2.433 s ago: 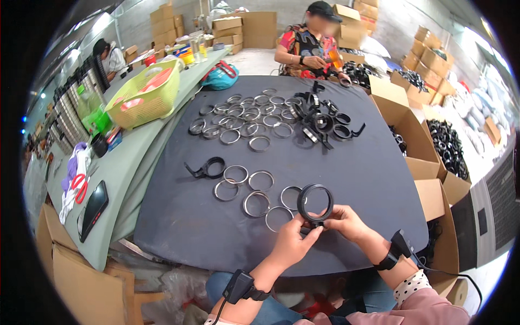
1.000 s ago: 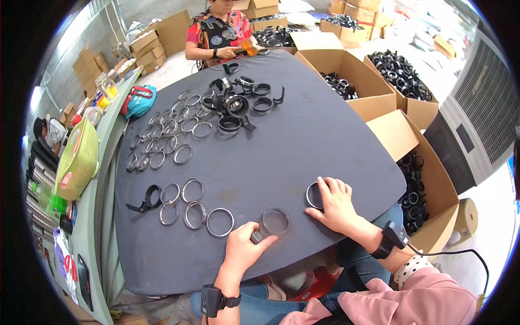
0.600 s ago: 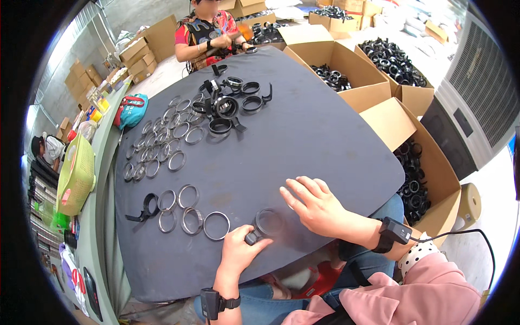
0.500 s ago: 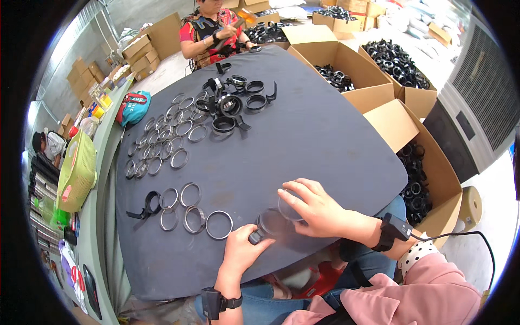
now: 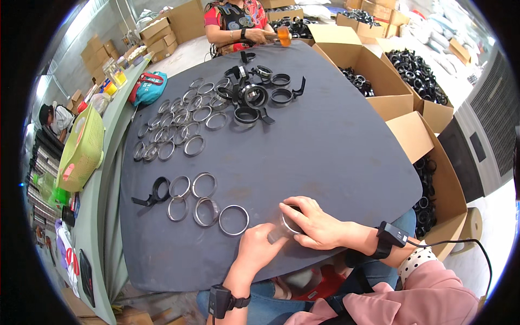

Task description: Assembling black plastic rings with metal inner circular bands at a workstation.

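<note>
Close to the table's near edge, my left hand [image 5: 259,246] is closed on the blurred tab of a black ring with a handle [image 5: 279,234]. My right hand [image 5: 314,225] curls over a silver metal ring [image 5: 293,220] that now meets the black one; its fingers hide much of both, so I cannot tell how far they fit together. Left of my hands lies a loose metal ring [image 5: 234,220], with several more beside it. A black ring with a flat tab [image 5: 160,188] rests at the end of that group.
Farther up the grey table [image 5: 325,162] lie many metal rings [image 5: 194,145] and a pile of black tabbed rings [image 5: 254,96]. Another person [image 5: 238,27] holds an orange-headed hammer [image 5: 284,37] across the table. Cardboard boxes [image 5: 398,105] of black rings line the right side.
My right hand has brought the metal ring down and left onto the black ring, closing the gap between my hands. The other person's hammer has lowered. The whole view has shifted slightly.
</note>
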### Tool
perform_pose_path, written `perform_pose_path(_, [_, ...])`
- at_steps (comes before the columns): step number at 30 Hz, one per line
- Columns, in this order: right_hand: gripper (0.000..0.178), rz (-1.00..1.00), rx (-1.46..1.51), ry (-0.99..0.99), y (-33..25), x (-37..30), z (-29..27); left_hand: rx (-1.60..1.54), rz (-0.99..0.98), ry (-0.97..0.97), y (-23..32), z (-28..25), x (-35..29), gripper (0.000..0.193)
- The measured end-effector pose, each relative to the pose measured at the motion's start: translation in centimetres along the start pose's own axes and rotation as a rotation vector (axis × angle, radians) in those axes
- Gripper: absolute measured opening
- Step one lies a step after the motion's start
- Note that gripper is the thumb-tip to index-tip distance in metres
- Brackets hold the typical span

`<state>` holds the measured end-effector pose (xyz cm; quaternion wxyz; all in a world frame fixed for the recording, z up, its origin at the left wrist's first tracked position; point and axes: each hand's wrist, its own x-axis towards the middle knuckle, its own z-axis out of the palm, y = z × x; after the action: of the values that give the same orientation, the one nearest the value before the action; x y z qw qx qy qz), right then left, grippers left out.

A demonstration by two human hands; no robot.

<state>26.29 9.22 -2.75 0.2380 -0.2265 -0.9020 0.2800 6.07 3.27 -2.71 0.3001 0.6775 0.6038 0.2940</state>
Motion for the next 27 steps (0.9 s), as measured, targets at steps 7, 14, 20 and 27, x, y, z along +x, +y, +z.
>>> perform_pose_path(7, [0.075, 0.004, 0.014, -0.017, 0.0, 0.0, 0.2, 0.015, 0.016, 0.002, -0.2, 0.1, 0.0, 0.027])
perform_pose_path(14, [0.070, 0.072, -0.108, -0.024, -0.6, 0.1, 1.2, 0.035, 0.003, -0.024, -0.5, 0.2, -0.1, 0.027])
perform_pose_path(20, [0.070, 0.019, -0.071, -0.028, 0.0, 0.8, 1.4, 0.016, -0.013, -0.060, -0.3, -0.1, 0.3, 0.027])
perform_pose_path(27, [0.071, -0.002, -0.079, -0.021, 0.2, 0.7, 1.4, 0.019, 0.008, -0.041, -0.6, 0.4, 0.0, 0.033])
